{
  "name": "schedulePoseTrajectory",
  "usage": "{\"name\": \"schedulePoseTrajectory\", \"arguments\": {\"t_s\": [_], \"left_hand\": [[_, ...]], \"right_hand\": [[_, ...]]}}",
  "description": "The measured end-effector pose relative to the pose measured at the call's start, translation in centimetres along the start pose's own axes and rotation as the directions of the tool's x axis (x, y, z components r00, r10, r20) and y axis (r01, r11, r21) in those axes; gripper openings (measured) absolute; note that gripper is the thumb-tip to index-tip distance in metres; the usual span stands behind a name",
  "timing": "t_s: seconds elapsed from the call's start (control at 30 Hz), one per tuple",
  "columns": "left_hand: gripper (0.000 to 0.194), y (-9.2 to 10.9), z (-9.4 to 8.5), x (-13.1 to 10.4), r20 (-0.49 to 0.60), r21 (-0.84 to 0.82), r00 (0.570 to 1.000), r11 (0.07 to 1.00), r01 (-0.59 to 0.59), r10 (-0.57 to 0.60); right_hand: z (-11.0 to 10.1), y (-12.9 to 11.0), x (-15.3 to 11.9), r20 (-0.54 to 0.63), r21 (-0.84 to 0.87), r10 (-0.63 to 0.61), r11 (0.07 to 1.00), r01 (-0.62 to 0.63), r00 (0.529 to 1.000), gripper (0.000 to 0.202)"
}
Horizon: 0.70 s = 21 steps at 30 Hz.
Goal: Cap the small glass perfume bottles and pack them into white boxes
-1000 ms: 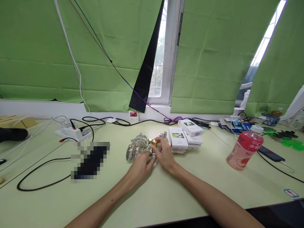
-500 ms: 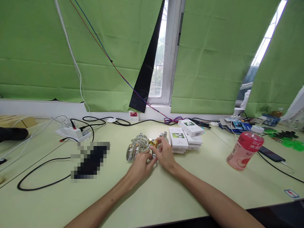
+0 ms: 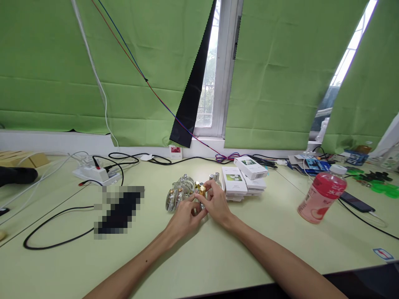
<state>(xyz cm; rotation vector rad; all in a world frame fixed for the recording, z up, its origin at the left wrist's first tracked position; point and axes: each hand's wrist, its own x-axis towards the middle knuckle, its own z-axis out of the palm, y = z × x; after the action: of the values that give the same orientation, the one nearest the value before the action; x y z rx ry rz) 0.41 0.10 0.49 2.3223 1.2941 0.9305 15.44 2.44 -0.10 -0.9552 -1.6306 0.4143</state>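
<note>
A small glass perfume bottle with a gold top (image 3: 202,190) stands between my two hands. My right hand (image 3: 217,204) closes on it from the right, thumb and finger at its upper part. From the left, my left hand (image 3: 186,214) has its curled fingers against the same bottle; its fingertips are partly hidden. Beside and behind my left hand is a cluster of clear, rounded glass bottles (image 3: 180,194), some with gold necks. Slim bottles with silver tops (image 3: 217,177) stand just behind my right hand.
White boxes with a green picture (image 3: 233,181) are stacked right of the bottles. Further right are a pink drink bottle (image 3: 322,197) and a phone (image 3: 357,202). A power strip (image 3: 96,173) with cables lies on the left, near a blurred-out dark object (image 3: 120,211).
My hands have shifted only slightly around the gold-topped bottle, which now looks more upright. The other bottles and the boxes stay where they were.
</note>
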Motion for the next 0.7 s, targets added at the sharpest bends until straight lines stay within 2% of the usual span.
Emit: {"name": "schedulePoseTrajectory", "arguments": {"t_s": [0.23, 0.57, 0.7], "left_hand": [[0.042, 0.14, 0.04, 0.06, -0.009, -0.058, 1.0, 0.998, -0.008, 0.008], [0.036, 0.05, 0.29, 0.28, -0.048, -0.01, 0.999, 1.0, 0.001, -0.001], [0.035, 0.14, 0.24, 0.32, -0.038, 0.013, 0.999, 1.0, 0.019, -0.019]], "right_hand": [[0.12, 0.27, -0.07, -0.002, 0.001, -0.01, 1.0, 0.01, 1.0, 0.027], [-0.11, -0.45, -0.36, -0.007, -0.038, -0.04, 0.998, 0.039, 0.999, 0.038], [-0.09, -0.54, -0.44, -0.022, -0.035, -0.082, 0.996, 0.081, 0.996, 0.033]]}}
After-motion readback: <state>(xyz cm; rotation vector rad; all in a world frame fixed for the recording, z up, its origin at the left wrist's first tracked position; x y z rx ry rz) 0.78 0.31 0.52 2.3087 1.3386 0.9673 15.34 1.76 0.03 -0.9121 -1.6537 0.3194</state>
